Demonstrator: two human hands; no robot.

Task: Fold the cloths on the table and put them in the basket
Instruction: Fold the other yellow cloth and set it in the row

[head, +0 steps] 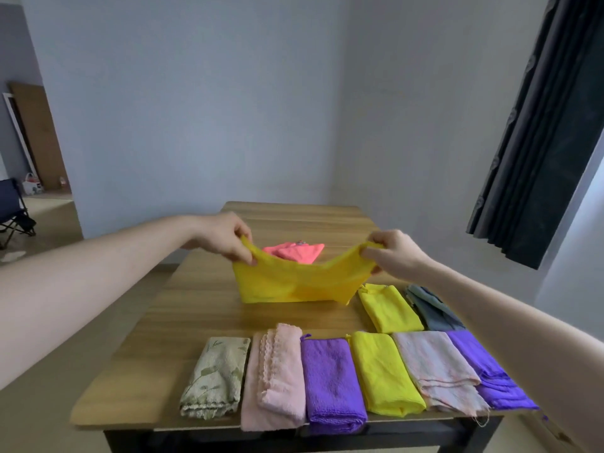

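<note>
An orange-yellow cloth [294,286] hangs stretched between my two hands above the middle of the wooden table [202,302], its lower edge touching the tabletop. My left hand [228,240] pinches its left upper corner and my right hand [392,253] pinches its right upper corner. Behind it lies a coral-pink cloth [294,251]. Folded cloths lie in a row along the near edge: green patterned [215,377], pale pink [274,377], purple [330,384], yellow [385,371], pastel striped [438,367], violet [490,374]. No basket is in view.
Two more folded cloths, a yellow one [389,307] and a grey one [434,308], lie at the right of the table. A dark curtain [539,125] hangs at the right. A folding chair [13,210] stands on the floor far left.
</note>
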